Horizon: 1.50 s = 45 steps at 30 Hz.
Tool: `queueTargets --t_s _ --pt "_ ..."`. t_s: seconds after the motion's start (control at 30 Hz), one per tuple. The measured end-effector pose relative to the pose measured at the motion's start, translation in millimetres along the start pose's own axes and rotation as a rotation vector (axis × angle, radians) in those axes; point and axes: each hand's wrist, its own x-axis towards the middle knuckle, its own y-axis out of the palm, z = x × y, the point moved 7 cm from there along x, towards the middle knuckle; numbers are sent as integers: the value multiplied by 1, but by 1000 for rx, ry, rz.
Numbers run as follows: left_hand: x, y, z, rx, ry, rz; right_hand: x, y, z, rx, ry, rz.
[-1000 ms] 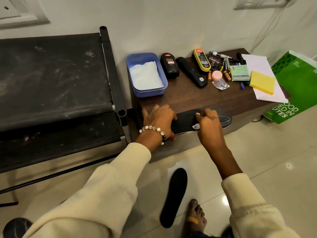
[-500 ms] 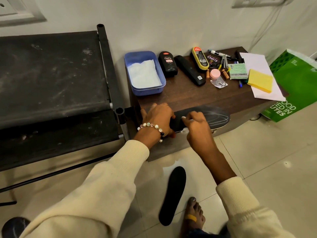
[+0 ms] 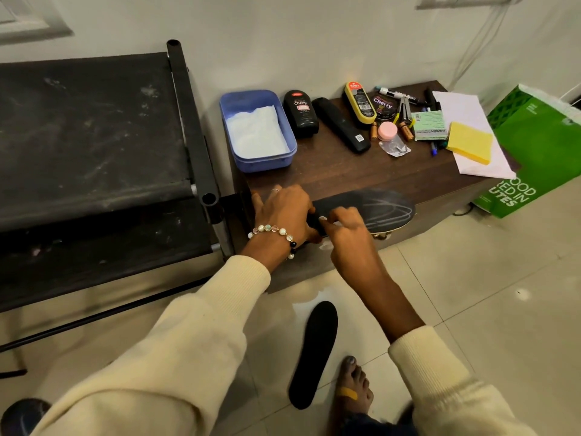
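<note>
Right hand [image 3: 345, 237]: centre of the frame, fingertips pinched together on a small white piece [image 3: 323, 219] held against the insole.
Left hand [image 3: 283, 212]: just left of it, fingers curled over the insole's left end, gripping it.
Insole [image 3: 377, 206]: black, flat along the front edge of the table, centre of the frame, its rounded end pointing right and slightly overhanging.
Table [image 3: 345, 174]: dark brown wood, centre to upper right.
Blue tub [image 3: 290, 143]: upper centre, at the table's back left, with white cloth inside.
Polish bottle [image 3: 301, 113]: black, just right of the tub.
Second insole [image 3: 314, 354]: on the floor tiles, lower centre, beside a bare foot [image 3: 353, 388].
</note>
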Motion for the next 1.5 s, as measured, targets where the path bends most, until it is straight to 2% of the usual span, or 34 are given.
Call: queueTargets --t_s 0.07,0.17,0.23,0.4,0.47,0.6,0.67,0.9,1.1,1.3,1.5 --pt "0 0 -1 18 5 18 -3 -8 -16 -10 21 -62" --pt "0 0 0 32 15 32 -7 -10 -49 -20 180 -45" --pt "0 1 0 29 13 19 -10 -11 -46 -64 193 -60" --pt "-1 0 -2 36 -15 13 -12 -7 -9 -23 25 -27" --pt "-1 0 -3 41 -12 20 -15 -10 -19 -18 4 -38" --pt "-2 0 -2 26 -10 3 -19 -19 -61 -7 223 -40" --pt "-2 0 -2 20 -16 -3 -20 -19 -62 -23 257 -66" --pt "-2 -1 -3 22 -35 -14 -17 -15 -12 -16 -43 -147" --pt "-2 0 -2 1 -38 1 -28 -14 -61 -27 273 -74" --pt "-2 0 -2 -7 -46 -7 -27 -11 -26 -39 69 -88" --pt "-1 1 -2 2 -36 -4 -38 -17 -68 -4 341 -78"
